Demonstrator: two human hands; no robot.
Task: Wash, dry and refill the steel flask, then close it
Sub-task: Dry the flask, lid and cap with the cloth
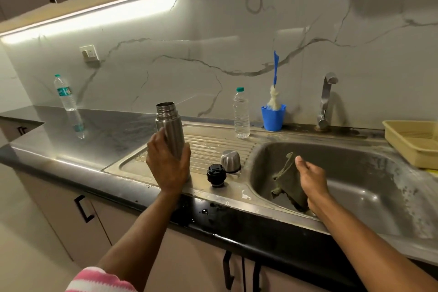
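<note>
Far left on the dark counter [99,135] stands a labelled water bottle [65,92], upright, well apart from everything else. Moving right, your left hand [168,166] wraps the lower half of the steel flask [169,125], fingers curled round its far side and thumb on the near side. The flask stands upright with its threaded mouth open at the top, its upper half clear above your grip, over the left part of the ribbed drainboard [213,140]. Whether its base touches the drainboard you cannot tell; your hand hides it.

Just right of that hand, on the near edge of the drainboard, sits the black stopper [216,175], and touching or just behind it the steel cup lid [230,160], mouth down. Farther back stands a second water bottle [241,114], then a blue cup [273,117] holding a bottle brush [275,87], then the tap [326,102].

Over the sink basin [355,173], your right hand [312,180] pinches a dark green cloth [288,181], which hangs from your fingers toward the basin's left wall. At the far right rests a yellow tray [412,142].
</note>
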